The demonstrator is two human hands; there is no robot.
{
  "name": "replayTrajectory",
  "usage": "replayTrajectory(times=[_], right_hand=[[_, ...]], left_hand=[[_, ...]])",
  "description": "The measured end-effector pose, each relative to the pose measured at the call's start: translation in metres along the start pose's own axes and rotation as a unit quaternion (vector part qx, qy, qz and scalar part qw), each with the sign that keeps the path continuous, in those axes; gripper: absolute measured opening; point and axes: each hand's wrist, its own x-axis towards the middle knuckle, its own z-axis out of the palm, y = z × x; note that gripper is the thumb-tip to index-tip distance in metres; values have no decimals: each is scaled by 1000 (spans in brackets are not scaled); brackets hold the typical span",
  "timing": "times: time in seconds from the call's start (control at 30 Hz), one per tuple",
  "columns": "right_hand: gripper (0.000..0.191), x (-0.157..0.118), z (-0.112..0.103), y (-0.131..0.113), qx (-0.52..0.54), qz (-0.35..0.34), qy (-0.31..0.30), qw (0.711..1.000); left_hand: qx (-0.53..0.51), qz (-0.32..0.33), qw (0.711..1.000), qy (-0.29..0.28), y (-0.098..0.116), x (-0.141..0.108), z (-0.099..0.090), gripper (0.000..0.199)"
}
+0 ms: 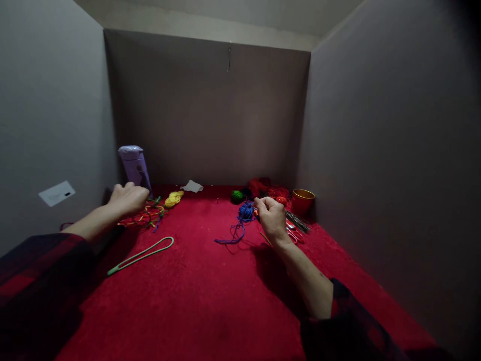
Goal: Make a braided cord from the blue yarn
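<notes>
My left hand (130,198) is raised at the left, in front of a purple bottle (134,165). Its fingers look curled, and whatever they hold is hidden. Below and beside it lie tangled coloured cords (145,218). On the right, my right hand (272,219) is closed in a pinch; I cannot make out what is in it. A small orange piece and a thin yellowish stick (265,238) show by its edge. Just left of that hand lies a ball of blue yarn (246,211), its loose end (229,241) trailing over the red cloth (195,301).
A green loop-shaped tool (143,256) lies at front left. Farther back are yellow yarn (174,198), a white scrap (193,186), green yarn (236,196) and red yarn (259,187). At right stand a red gold-rimmed cup (302,201), dark sticks (297,221) and red-handled scissors (295,234). Grey walls (203,110) enclose the cloth.
</notes>
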Motion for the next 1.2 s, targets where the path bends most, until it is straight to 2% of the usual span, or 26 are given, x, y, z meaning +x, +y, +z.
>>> replayTrajectory(times=[0.07,0.1,0.17,0.2,0.23,0.3,0.33,0.43,0.5,0.57,0.63,0.73,0.8,0.97,1.2], right_hand=[[34,-2,1,-1,9,-15,-18,1000],[34,-3,1,-2,12,-25,-28,999],[33,-5,2,-3,9,-45,-43,998],[32,-5,2,-4,3,-52,-47,998],[32,-6,2,-5,-5,-58,-49,997],[31,-8,1,-6,-25,-71,-46,996],[30,-9,0,-8,-35,-82,-45,995],[26,-13,-2,-13,-62,-135,-52,987],[23,-16,-3,-15,-81,-173,-60,980],[22,-20,-1,-17,-96,-198,-67,973],[22,-23,2,-17,-103,-212,-74,969],[21,-28,7,-17,-104,-226,-100,963],[21,-31,11,-17,-103,-238,-138,956],[22,-41,18,-19,-85,-256,-267,925],[15,-50,21,-21,-30,-239,-381,893]], left_hand=[[-19,30,999,19,17,0,-11,13],[-62,76,994,44,34,-2,-17,17],[-242,130,960,62,79,-11,-31,21],[-361,132,922,37,105,-18,-39,18],[-457,125,880,-19,130,-25,-46,16],[-571,114,791,-189,172,-40,-57,26],[-603,85,751,-254,187,-45,-60,32],[-692,-28,653,-305,209,-50,-58,38],[-739,-82,590,-315,209,-44,-52,35],[-765,-106,549,-319,204,-37,-47,26],[-771,-110,549,-302,198,-31,-44,17],[-756,-89,585,-280,188,-25,-40,12],[-740,-76,605,-282,180,-21,-37,12],[-711,-61,633,-300,165,-8,-29,10],[-684,-19,685,-250,164,-6,-14,15]])
